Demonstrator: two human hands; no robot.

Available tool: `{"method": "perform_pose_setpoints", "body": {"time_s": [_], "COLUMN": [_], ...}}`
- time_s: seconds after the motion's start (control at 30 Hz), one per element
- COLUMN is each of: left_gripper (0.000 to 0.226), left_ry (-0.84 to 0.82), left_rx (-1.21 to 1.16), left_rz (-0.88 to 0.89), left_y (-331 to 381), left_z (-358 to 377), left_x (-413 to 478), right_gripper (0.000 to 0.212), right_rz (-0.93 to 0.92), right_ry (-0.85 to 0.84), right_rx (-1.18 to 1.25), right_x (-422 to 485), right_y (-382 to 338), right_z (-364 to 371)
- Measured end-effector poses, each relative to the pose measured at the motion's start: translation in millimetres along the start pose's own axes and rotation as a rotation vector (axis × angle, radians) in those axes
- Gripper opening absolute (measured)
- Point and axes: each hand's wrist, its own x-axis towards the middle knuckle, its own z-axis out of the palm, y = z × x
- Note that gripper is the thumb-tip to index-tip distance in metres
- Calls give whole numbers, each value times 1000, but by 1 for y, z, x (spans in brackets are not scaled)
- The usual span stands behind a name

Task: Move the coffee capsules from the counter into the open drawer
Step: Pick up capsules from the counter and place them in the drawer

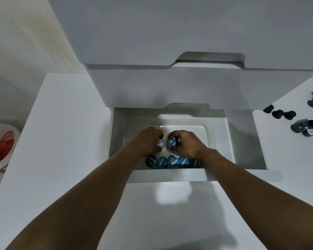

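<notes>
Both hands reach down into the open white drawer (242,141), over a clear plastic tray (209,130) inside it. My left hand (146,141) grips a dark capsule with a white label (159,143). My right hand (186,144) grips a capsule with a blue foil lid (172,143). The two held capsules sit side by side, almost touching. A row of several blue-lidded capsules (173,161) lines the tray's near edge, partly hidden by my right wrist. Several dark capsules (304,126) lie scattered on the white counter (287,177) at the right.
A closed white drawer front with a cut-out handle (210,59) overhangs the open drawer. A white surface (61,141) flanks the drawer on the left. A white bin holding a red net bag (0,147) stands at the far left, lower down.
</notes>
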Motion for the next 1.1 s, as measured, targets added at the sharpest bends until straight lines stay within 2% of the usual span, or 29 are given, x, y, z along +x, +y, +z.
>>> {"method": "perform_pose_setpoints", "body": {"time_s": [0.1,0.4,0.53,1.1], "left_gripper": [35,24,27,29], "left_ry": [18,68,39,-41], "left_rx": [-24,129,162,185], "left_rz": [-25,-68,-119,-92], "left_y": [2,6,1,-4], "left_z": [1,-8,-12,-6], "left_x": [0,-3,-7,-11], "right_gripper": [37,30,26,31], "right_rz": [1,103,99,14], "right_ry": [4,19,15,-82], "right_rx": [-14,9,8,-91], "right_x": [0,2,2,3], "right_y": [1,1,-5,-26], "right_z": [-1,0,4,12]}}
